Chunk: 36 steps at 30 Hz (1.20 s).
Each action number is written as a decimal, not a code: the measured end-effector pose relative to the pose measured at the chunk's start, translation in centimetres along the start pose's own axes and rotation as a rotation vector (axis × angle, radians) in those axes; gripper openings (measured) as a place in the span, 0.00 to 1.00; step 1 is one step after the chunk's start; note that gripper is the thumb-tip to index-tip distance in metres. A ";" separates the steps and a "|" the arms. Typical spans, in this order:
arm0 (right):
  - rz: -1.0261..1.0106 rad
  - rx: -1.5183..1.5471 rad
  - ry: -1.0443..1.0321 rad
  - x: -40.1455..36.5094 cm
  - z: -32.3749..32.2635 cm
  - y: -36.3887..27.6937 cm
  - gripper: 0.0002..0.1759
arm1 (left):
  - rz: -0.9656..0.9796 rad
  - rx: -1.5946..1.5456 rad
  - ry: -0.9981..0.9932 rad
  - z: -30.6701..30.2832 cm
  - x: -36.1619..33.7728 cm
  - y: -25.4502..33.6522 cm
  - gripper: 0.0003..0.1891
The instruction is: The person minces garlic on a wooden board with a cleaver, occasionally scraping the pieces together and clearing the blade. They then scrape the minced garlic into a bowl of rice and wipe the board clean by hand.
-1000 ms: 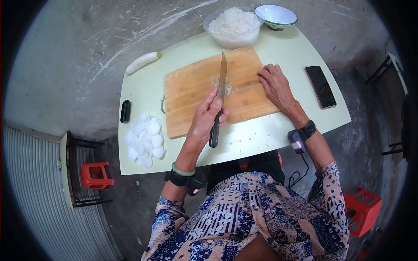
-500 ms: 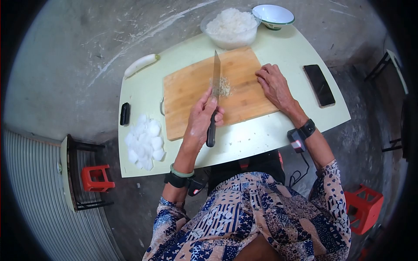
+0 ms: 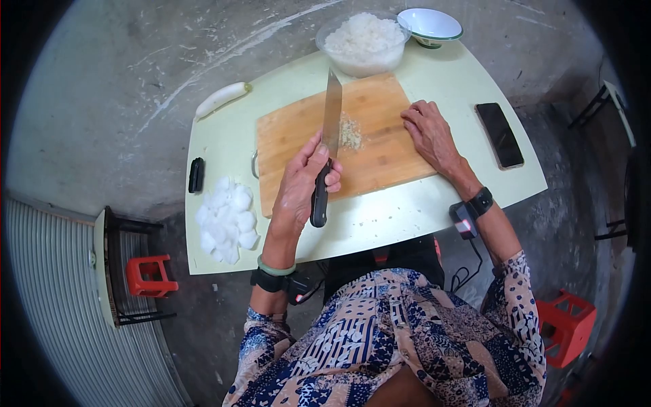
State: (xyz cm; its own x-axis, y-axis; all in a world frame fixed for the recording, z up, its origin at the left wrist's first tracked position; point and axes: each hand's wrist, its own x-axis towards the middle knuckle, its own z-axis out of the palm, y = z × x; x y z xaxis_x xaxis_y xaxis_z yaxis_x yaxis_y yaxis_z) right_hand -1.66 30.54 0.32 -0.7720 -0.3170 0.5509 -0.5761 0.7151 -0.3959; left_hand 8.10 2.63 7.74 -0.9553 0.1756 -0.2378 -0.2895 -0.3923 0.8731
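My left hand [image 3: 303, 178] is closed round the black handle of a knife [image 3: 332, 112], whose blade points away from me over the wooden cutting board [image 3: 291, 136]. Just right of the blade lies a small heap of finely chopped pale bits [image 3: 350, 133]. My right hand [image 3: 431, 136] rests on the board's right edge with its fingers curled and nothing visible in them. White thin slices [image 3: 226, 220] are piled on the table left of the board.
On the pale green table [image 3: 454, 81], a bowl of white shreds [image 3: 364, 44] and an enamel bowl [image 3: 430, 26] stand at the back. A white radish [image 3: 222, 100] and a black object [image 3: 196, 175] lie left, a phone [image 3: 499, 135] right. Red stools [image 3: 151, 276] are on the floor.
My left hand and the knife have moved a little to the left, so the blade is now beside the chopped heap. My right hand has stayed on the board's edge.
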 end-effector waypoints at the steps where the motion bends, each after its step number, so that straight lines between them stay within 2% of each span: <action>1: -0.002 0.001 -0.001 0.0 0.0 -0.1 0.08 | 0.027 -0.002 -0.008 0.2 -0.1 0.2 0.31; 3: -0.002 0.013 0.003 0.0 -0.1 -0.1 0.08 | 0.056 -0.006 -0.015 0.2 0.1 -0.5 0.32; 6: 0.000 0.016 0.002 0.0 -0.2 -0.2 0.08 | -0.030 0.013 0.071 -0.3 0.8 -2.3 0.31; 10: -0.003 0.005 -0.012 0.0 -0.3 -0.1 0.08 | -0.018 0.036 0.031 -0.5 0.7 -1.1 0.30; 13: 0.010 0.006 -0.023 0.1 -0.3 -0.2 0.08 | 0.089 0.062 0.048 -0.2 0.1 0.5 0.29; 17: 0.009 0.011 -0.013 0.0 -0.2 -0.2 0.08 | 0.062 0.049 0.084 -1.2 1.0 -1.1 0.28; 19: 0.012 0.011 0.000 0.1 -0.2 -0.2 0.08 | -0.017 0.045 0.061 -1.3 1.1 -1.4 0.28; 25: 0.032 0.013 -0.028 0.0 -0.4 -0.4 0.09 | 0.094 0.047 0.062 -1.0 0.5 0.2 0.27; 31: 0.021 0.013 -0.001 0.1 -0.3 -0.2 0.08 | -0.002 0.019 0.087 -2.0 1.6 -1.3 0.28; 36: 0.017 0.020 -0.020 0.1 -0.3 -0.1 0.08 | 0.027 0.048 0.044 -0.5 0.2 0.0 0.28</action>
State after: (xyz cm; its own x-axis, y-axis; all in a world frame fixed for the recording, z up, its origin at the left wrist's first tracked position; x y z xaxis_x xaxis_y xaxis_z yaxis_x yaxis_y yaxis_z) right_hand -1.57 30.60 0.67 -0.7870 -0.3169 0.5294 -0.5676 0.7083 -0.4198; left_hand 7.91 2.23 7.54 -0.9647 0.1253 -0.2317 -0.2616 -0.3526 0.8985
